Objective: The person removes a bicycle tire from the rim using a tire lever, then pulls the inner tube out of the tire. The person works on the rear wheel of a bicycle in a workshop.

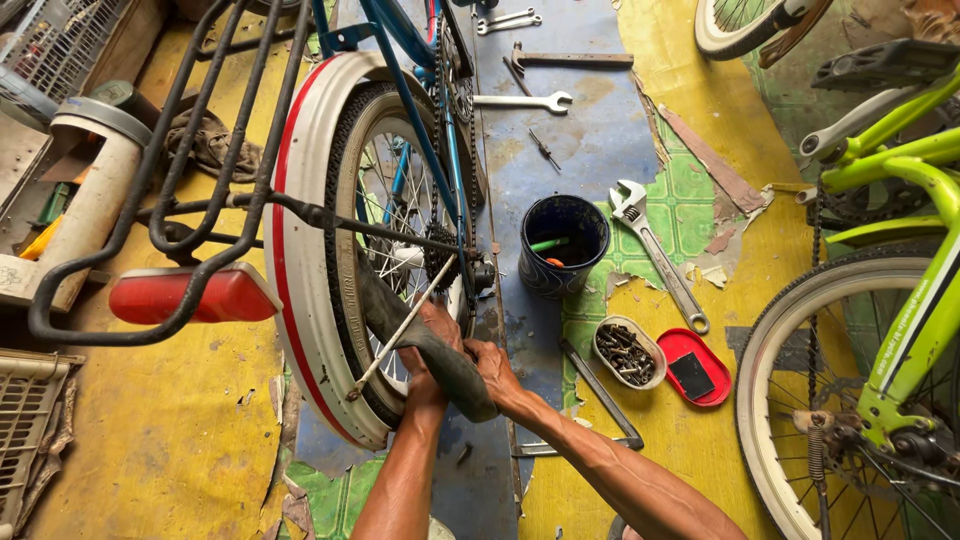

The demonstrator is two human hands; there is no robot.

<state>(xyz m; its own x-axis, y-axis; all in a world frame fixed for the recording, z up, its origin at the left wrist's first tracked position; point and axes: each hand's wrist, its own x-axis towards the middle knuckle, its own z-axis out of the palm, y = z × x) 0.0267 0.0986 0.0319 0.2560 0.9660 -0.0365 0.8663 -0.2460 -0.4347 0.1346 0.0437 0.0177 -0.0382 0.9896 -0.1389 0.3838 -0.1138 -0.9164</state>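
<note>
1. The rear wheel (390, 250) of the blue bicycle is standing in its white mudguard (300, 300); judging by the pose, the tyre-stripping step is underway.
2. The black rubber tube or tyre strip (440, 355) is bulging limp and dusty from the wheel's lower right rim.
3. The left hand (425, 350) is clenching that rubber against the wheel; the right hand (492, 368) is gripping its outer end just right of the wheel.
4. Next is likely calling for steady pulling around the rim.
5. A black bucket (563, 245) is sitting right of the wheel.
</note>
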